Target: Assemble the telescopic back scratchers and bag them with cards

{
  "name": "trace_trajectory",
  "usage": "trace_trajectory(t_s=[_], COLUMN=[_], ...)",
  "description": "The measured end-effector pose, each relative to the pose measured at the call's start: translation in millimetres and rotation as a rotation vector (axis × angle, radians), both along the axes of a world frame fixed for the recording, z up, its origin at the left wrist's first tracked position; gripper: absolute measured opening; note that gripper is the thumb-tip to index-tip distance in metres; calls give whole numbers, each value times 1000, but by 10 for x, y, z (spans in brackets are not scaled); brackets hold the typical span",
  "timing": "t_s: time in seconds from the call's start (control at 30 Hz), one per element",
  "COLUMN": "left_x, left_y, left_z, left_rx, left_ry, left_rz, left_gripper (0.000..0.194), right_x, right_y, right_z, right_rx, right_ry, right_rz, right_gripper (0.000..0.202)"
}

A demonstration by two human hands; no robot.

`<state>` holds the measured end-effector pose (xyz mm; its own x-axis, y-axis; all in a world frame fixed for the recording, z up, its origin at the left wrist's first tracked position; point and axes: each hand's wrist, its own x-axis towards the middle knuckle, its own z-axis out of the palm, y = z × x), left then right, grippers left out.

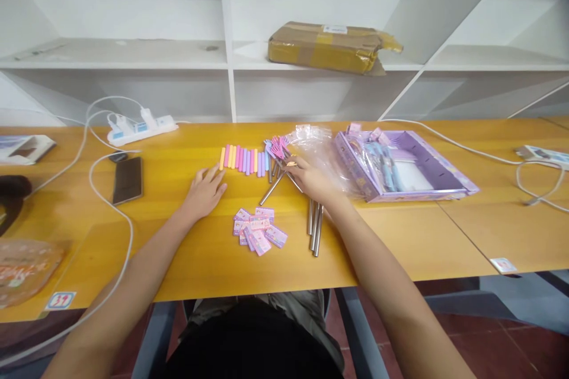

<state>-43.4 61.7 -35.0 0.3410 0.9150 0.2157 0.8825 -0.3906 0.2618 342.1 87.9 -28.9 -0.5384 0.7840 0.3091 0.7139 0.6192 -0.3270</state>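
Note:
My left hand (202,192) rests on the table with its fingers apart, holding nothing. Its fingertips lie near the left end of a row of pastel sticks (242,160) in yellow, pink, purple and blue. At the right end of that row, my right hand (307,177) reaches over a pile of pink and blue hand-shaped pieces (278,147) on metal rods. Its fingers are bent together at the pile, and what they pinch is hidden. Loose metal tubes (316,228) lie below that wrist. Between my forearms sits a heap of small purple-and-pink printed packets (260,231).
Clear plastic bags (315,151) lie against an open purple box (382,194) holding wrapped items. At left are a phone (128,179), a white power strip (142,130) and a trailing cable (131,231). A taped carton (320,47) sits on the shelf behind.

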Motion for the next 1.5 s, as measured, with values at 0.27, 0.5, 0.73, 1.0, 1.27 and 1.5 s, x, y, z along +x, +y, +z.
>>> trace_trajectory(t_s=[0.27,0.5,0.73,1.0,1.27,1.5], left_x=[-83,-101,-218,-272,-185,161], left_y=[71,171,240,233,-54,-400], left_z=[8,-12,-26,2,185,249], left_rx=[110,69,119,127,-95,-96], left_ry=[-124,-140,-149,-99,-100,-280], left_rz=[119,122,126,324,275,-137], left_gripper=[43,48,44,16,27,39], right_x=[-19,-35,-14,48,45,41], right_y=[-8,-35,-64,-61,-106,-166], right_z=[2,49,112,107,157,229], right_rx=[12,3,22,67,58,92], right_ry=[-34,4,9,7,-17,36], right_rz=[-22,-16,-71,-160,-261,-115], right_gripper=[26,26,22,30,35,41])
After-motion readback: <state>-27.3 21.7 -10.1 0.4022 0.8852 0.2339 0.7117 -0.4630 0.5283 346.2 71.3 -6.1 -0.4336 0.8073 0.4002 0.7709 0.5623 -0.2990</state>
